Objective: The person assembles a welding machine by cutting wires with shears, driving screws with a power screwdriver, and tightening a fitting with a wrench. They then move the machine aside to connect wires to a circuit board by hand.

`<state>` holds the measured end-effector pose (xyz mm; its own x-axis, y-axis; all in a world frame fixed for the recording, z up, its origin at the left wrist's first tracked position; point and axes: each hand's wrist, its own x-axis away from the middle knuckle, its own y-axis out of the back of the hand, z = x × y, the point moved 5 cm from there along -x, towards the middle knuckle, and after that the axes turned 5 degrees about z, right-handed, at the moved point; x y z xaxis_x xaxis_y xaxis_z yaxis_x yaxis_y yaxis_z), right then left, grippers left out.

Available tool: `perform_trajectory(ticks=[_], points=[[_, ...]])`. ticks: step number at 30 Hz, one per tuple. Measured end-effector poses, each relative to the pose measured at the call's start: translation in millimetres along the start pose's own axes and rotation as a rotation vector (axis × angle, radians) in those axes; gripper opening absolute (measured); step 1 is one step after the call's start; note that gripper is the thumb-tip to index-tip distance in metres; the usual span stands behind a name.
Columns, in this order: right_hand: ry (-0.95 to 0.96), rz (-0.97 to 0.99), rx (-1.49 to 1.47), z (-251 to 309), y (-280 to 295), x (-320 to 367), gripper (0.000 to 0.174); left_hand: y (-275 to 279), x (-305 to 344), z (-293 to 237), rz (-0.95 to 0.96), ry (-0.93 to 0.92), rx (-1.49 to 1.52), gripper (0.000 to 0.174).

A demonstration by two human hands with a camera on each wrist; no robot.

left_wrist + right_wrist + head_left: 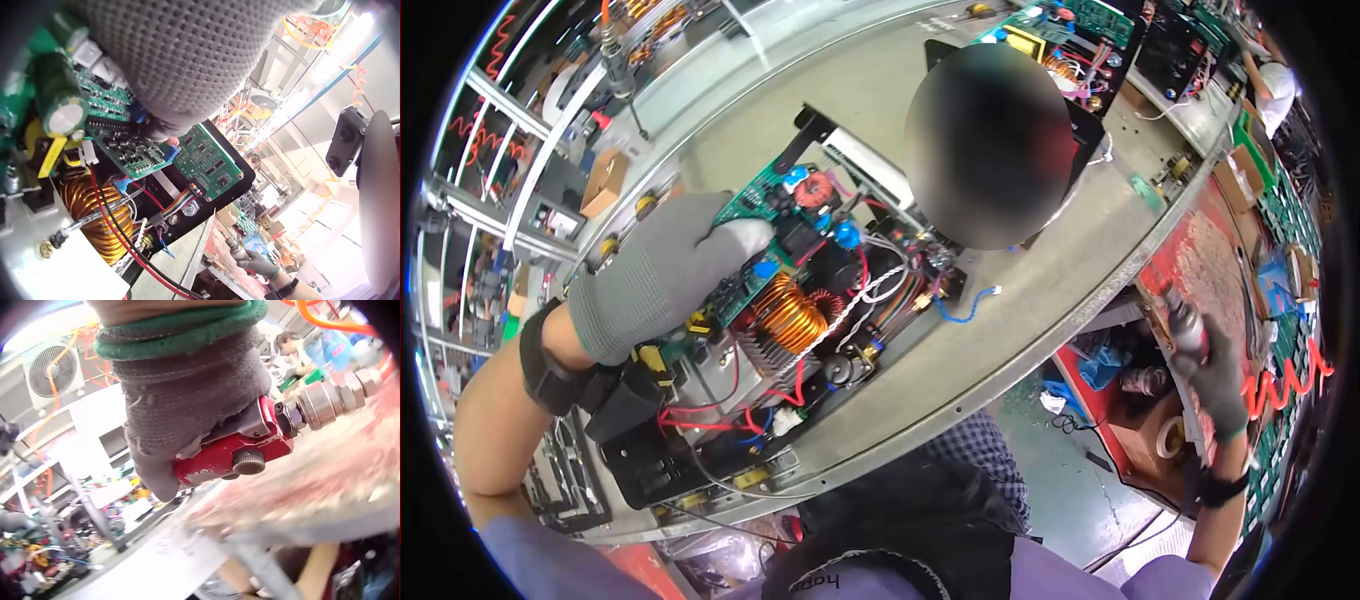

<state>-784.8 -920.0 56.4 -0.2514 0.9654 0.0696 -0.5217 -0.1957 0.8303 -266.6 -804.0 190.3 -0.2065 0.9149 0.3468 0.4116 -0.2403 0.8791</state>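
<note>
My gloved left hand (665, 265) rests on the upper edge of a green circuit board (750, 200) in an open black chassis (635, 475). A copper coil (790, 312), heatsink fins and red, white and blue wires lie beside it. The left wrist view shows the grey glove (187, 56) over the board, the fingertips partly hidden. Out to the right, my gloved right hand (1215, 380) grips a red and metal air tool (1188, 330) above a worn red bench. In the right wrist view the fingers curl round the tool's red body (212, 464), its metal coupling (325, 403) sticking out.
Another open chassis (1090, 60) stands farther along the grey bench (880, 90), partly behind a blurred round patch. Under the red bench top (1190, 240) a shelf holds a tape roll (1170, 437) and a can. A hanging screwdriver (615, 65) is at upper left; a person (1275, 90) is at far right.
</note>
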Motion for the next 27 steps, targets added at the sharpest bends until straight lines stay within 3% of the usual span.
perform_trajectory(ticks=[3, 6, 8, 11, 16, 19, 21, 27], points=[[0.019, 0.347, -0.274, 96.9, -45.0, 27.5, 0.045, -0.1, -1.8, 0.4, -0.011, -0.048, -0.024, 0.042], [0.094, 0.645, -0.239, 148.0, -86.3, 37.0, 0.049, -0.4, -4.8, 0.7, 0.043, -0.076, 0.01, 0.044], [0.004, 0.724, -0.163, 176.5, -104.3, 35.4, 0.05, 0.5, -7.0, 3.6, 0.037, -0.122, -0.024, 0.045], [-0.086, 0.73, -0.138, 198.6, -124.1, 30.1, 0.05, 1.6, -4.6, -0.2, -0.031, -0.158, -0.05, 0.044], [-0.114, 0.693, -0.227, 211.6, -130.5, 24.2, 0.05, -2.7, -10.4, 5.3, 0.022, -0.201, -0.058, 0.037], [-0.208, 0.741, -0.195, 213.8, -129.8, 23.0, 0.051, -3.5, -8.4, 8.4, -0.096, -0.2, -0.046, 0.03], [-0.1, 0.693, -0.189, 216.2, -130.5, 21.8, 0.054, -3.1, -5.7, 2.3, -0.079, -0.195, 0.004, 0.029], [-0.14, 0.746, -0.128, 230.1, -129.0, 17.6, 0.062, -6.0, -3.8, 0.7, -0.093, -0.219, 0.081, 0.029]])
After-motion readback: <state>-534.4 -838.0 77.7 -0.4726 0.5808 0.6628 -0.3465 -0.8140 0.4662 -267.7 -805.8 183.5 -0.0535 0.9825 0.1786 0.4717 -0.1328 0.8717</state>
